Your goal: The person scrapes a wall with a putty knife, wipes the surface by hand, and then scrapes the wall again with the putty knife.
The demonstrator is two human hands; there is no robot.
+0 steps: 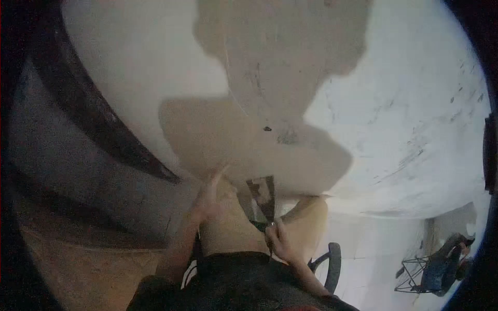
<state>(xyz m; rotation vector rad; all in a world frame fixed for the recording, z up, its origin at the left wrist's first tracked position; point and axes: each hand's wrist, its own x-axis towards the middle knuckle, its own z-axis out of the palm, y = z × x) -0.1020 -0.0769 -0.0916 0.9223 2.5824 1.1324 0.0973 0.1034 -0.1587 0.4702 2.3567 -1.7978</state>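
My right hand point(280, 241) is closed around the handle of a flat-bladed scraper point(262, 198), whose smeared blade points up against the surface in front of me. My left hand point(207, 194) rests beside it with its fingers apart, touching the tan patch point(223, 140) and holding nothing. That surface is a wall, partly coated in white point(410, 119), with large bare tan areas point(280, 46) in the middle. Both forearms come up from the bottom centre, above my dark clothing point(244, 282).
A dark curved band point(88, 109) runs down the left side, with a grey strip and brown surface beside it. A black curved object point(333, 264) sits near my right arm. At the bottom right stands a dark metal frame point(430, 269) on a pale floor.
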